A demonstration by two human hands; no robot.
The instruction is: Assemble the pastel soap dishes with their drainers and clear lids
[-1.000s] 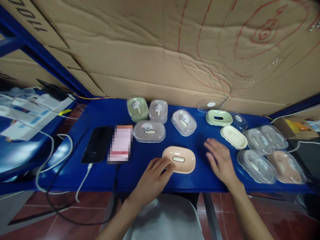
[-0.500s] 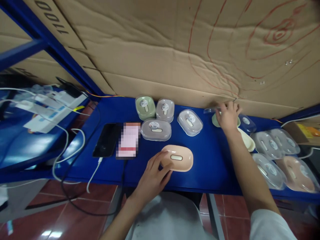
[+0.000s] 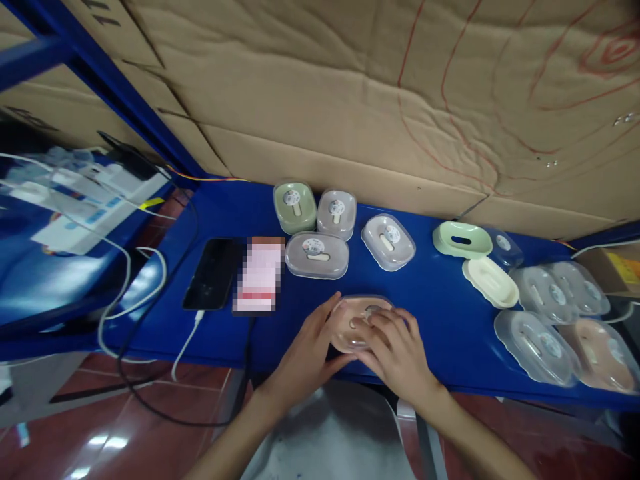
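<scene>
Person's wearing a lt. grey top point(image 3: 333, 437) w/ a few tiny dark specks, L hand point(image 3: 311, 343) & R hand point(image 3: 397, 350) both showing bare, ditto forearms point(image 3: 463, 423).

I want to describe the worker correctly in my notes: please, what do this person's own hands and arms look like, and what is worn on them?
The left hand and right hand are bare, with no gloves and no watch visible. No sleeve shows on either forearm. Between them is pale grey cloth, probably clothing.
</scene>
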